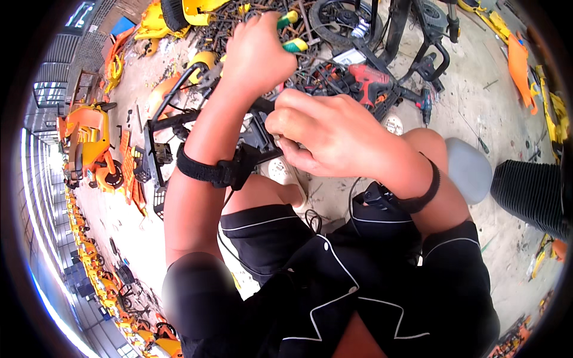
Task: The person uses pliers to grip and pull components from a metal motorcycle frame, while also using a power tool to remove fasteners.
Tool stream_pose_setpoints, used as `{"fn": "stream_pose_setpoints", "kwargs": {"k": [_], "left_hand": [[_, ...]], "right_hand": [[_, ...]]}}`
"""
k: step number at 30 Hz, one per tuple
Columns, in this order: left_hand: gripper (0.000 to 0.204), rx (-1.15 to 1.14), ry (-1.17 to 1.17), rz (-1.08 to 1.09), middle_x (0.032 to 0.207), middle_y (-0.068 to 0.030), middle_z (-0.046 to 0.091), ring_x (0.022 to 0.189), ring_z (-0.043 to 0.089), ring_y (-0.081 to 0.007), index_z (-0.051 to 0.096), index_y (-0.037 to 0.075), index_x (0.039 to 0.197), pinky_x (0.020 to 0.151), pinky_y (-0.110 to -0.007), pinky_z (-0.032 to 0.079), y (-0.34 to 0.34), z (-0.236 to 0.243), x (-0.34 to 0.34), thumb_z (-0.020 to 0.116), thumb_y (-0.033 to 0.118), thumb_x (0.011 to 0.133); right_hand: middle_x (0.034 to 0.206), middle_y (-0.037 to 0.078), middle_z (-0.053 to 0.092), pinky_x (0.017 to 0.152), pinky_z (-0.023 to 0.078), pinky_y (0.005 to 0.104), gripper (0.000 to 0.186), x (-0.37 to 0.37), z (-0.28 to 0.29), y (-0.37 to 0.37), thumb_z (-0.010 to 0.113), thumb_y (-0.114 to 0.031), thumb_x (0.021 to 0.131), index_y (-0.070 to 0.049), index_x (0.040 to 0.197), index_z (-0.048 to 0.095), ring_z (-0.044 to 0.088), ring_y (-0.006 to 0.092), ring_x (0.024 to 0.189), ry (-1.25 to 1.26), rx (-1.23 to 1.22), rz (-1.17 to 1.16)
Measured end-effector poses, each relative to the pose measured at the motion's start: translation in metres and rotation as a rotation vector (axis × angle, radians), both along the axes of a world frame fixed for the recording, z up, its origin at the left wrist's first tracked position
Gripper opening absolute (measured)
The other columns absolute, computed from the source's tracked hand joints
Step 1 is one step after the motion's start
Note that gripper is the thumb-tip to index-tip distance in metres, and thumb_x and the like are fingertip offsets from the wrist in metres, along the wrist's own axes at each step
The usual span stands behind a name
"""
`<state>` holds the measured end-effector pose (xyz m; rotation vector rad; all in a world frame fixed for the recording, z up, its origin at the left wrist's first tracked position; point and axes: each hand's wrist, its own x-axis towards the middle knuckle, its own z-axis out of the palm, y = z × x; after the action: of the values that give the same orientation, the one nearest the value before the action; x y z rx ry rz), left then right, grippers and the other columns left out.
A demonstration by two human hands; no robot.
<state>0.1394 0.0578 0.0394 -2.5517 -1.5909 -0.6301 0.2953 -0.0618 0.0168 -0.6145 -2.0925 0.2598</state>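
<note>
My left hand [256, 56] is closed around a pair of pliers [295, 45] with green and yellow handles; their jaws are hidden behind the hand. Lower and to the right, my right hand [331, 134] has its fingers curled and pinched together. Whatever it may hold is too small or too hidden to make out. Beneath both hands lies a black metal scooter frame [258, 140], with dark brackets reaching left to a squarish end [158, 152]. Past the left hand spreads a heap of loose bolts and small metal parts [215, 30].
A red power tool [370, 82] lies among cables beyond my right hand, with a cordless drill [425, 107] beside it. A wheel [346, 24] rests at the far side. At right stand a grey stool [468, 170] and a black ribbed bin [531, 194]. Yellow scooters [89, 137] line the left.
</note>
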Motion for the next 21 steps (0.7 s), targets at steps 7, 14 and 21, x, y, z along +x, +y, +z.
{"fn": "stream_pose_setpoints", "kwargs": {"k": [7, 14, 21], "left_hand": [[0.065, -0.071, -0.032, -0.055, 0.124, -0.0235, 0.065, 0.121, 0.057, -0.0427, 0.059, -0.002, 0.135, 0.107, -0.046, 0.045, -0.019, 0.013, -0.002, 0.069, 0.006, 0.071], [0.062, -0.034, -0.069, -0.244, 0.117, -0.0191, 0.066, 0.110, 0.059, -0.0404, 0.062, 0.002, 0.127, 0.098, -0.047, 0.048, -0.039, 0.016, -0.012, 0.076, 0.015, 0.068], [0.070, -0.227, 0.051, -0.533, 0.125, -0.0167, 0.062, 0.125, 0.054, -0.0401, 0.061, 0.003, 0.125, 0.113, -0.049, 0.040, -0.091, 0.030, -0.058, 0.065, -0.003, 0.056]], "right_hand": [[0.097, 0.008, 0.059, 0.053, 0.053, 0.0393, 0.032, 0.000, 0.000, 0.005, 0.076, -0.007, 0.081, -0.009, 0.105, 0.055, 0.068, 0.0274, 0.072, -0.015, -0.012, -0.009], [0.092, 0.011, 0.066, 0.066, 0.053, 0.0343, 0.028, 0.022, 0.005, 0.013, 0.071, -0.027, 0.096, -0.002, 0.085, 0.064, 0.067, 0.0272, 0.072, 0.086, -0.141, 0.067], [0.085, 0.011, 0.068, 0.081, 0.055, 0.0418, 0.016, 0.027, -0.003, 0.029, 0.074, -0.017, 0.088, -0.002, 0.094, 0.072, 0.068, 0.0332, 0.095, 0.169, -0.331, -0.334]]}}
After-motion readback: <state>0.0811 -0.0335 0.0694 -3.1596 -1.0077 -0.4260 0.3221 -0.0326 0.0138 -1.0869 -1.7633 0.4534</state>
